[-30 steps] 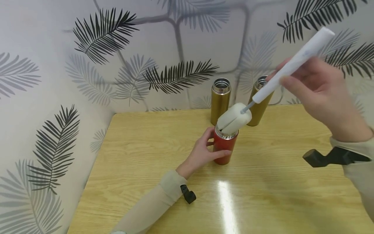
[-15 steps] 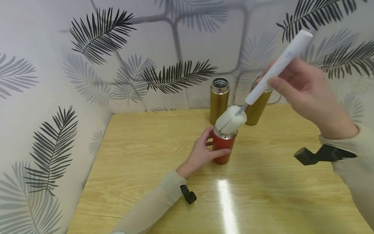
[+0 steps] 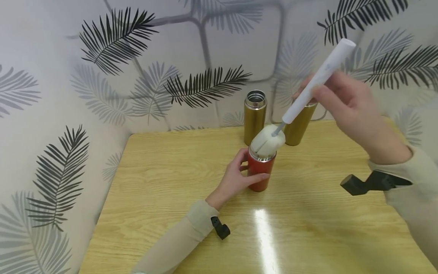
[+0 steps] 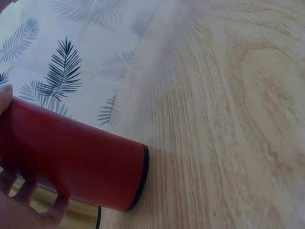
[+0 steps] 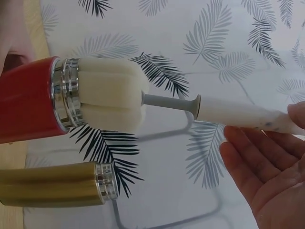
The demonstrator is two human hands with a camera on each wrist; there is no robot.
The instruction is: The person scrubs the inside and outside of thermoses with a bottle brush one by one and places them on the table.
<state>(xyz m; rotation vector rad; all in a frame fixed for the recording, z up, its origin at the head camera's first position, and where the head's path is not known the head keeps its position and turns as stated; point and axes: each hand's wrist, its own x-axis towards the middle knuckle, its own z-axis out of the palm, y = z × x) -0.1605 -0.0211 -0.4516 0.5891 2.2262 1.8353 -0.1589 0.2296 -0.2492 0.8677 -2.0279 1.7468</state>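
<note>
Head view: white-handled sponge brush (image 3: 299, 104) touching red cylindrical metal flask (image 3: 261, 166)
Left hand (image 3: 236, 177) curls round flask; right hand (image 3: 352, 108) pinches brush.

Satin metal, matt foam, glossy wood

On my feed, the red bottle (image 3: 260, 166) right of centre looks satiny, its neck (image 5: 70, 93) polished metal; the gold bottles (image 3: 254, 122) (image 3: 297, 127) above have metallic sheen. The sponge (image 3: 268, 139) looks like matt foam, the white handle (image 3: 322, 76) smooth plastic, the table (image 3: 161, 182) glossy wood
</note>
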